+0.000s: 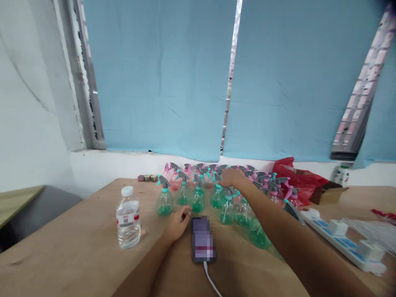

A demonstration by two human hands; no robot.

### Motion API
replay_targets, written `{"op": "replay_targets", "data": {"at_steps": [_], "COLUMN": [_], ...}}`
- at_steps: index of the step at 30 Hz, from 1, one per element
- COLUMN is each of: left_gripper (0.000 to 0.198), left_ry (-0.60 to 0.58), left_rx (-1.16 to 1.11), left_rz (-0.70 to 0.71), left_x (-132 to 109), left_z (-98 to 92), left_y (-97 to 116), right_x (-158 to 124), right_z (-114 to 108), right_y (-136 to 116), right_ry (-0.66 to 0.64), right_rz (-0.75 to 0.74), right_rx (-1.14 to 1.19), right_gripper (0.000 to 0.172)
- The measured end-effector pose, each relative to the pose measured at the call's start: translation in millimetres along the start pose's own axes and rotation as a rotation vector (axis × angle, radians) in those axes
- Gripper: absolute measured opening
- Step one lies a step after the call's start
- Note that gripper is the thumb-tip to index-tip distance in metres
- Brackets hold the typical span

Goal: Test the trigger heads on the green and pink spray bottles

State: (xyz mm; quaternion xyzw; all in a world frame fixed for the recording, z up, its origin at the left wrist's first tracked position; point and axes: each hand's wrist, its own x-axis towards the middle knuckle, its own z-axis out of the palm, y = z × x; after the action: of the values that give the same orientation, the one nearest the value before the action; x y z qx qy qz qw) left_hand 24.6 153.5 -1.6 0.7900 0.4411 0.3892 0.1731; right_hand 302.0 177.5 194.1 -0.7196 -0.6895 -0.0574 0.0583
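My right hand [232, 177] reaches across the front bottles, its fingers bent down and closed at the grey and teal head of a green spray bottle [217, 199]. Part of that grip is hidden behind the hand itself. On the table lies my left hand [178, 223], fingers loosely curled in, with nothing visible in them. Its fingertips come close to the base of another green spray bottle [198, 201]. More green ones, such as a bottle [164, 203] at the left end, stand upright around. Behind them are rows of pink spray bottles [175, 180].
A phone [202, 241] with a white cable lies in front of me. To the left stands a clear water bottle [128, 220]. A power strip [337, 239] with plugs, a red plastic bag [297, 177] and a cardboard box [329, 192] are at right. Blue curtains [161, 82] hang behind.
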Motion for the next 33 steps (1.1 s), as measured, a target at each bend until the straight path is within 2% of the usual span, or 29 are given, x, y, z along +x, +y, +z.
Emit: {"op": "replay_targets", "data": {"at_steps": [3, 7, 18, 22, 25, 31, 33], "left_gripper": [0.034, 0.036, 0.033, 0.033, 0.034, 0.035, 0.035], "left_ry": [0.01, -0.017, -0.008, -0.01, -0.028, -0.017, -0.013], "left_rx": [0.014, 0.0, 0.003, 0.004, 0.007, 0.005, 0.008], "left_rz": [0.012, -0.002, 0.011, 0.016, 0.018, 0.018, 0.013], "left_x": [0.3, 0.1, -0.9, -0.5, -0.4, -0.9, -1.7], "left_z": [0.4, -1.0, -2.0, -2.8, -2.8, -2.3, -2.4], "left_y": [-1.0, -0.2, 3.6, 4.5, 4.7, 4.0, 4.5], "right_x": [-15.5, -28.8, -40.9, -48.6, -51.6, -52.3, -51.9], "right_z": [2.1, 9.4, 32.3, 59.1, 89.3, 140.1, 152.2], "right_y": [-6.6, -18.0, -29.2, -31.0, -28.2, -19.4, -18.5], "right_ry": [-0.005, 0.013, 0.069, 0.154, 0.291, 0.561, 0.61], "right_rz": [-0.049, -0.104, -0.174, -0.167, -0.14, -0.136, -0.114], "right_rx": [-0.045, -0.049, 0.14, 0.252, 0.476, 0.856, 0.943], "right_gripper": [0.031, 0.034, 0.023, 0.021, 0.017, 0.035, 0.035]}}
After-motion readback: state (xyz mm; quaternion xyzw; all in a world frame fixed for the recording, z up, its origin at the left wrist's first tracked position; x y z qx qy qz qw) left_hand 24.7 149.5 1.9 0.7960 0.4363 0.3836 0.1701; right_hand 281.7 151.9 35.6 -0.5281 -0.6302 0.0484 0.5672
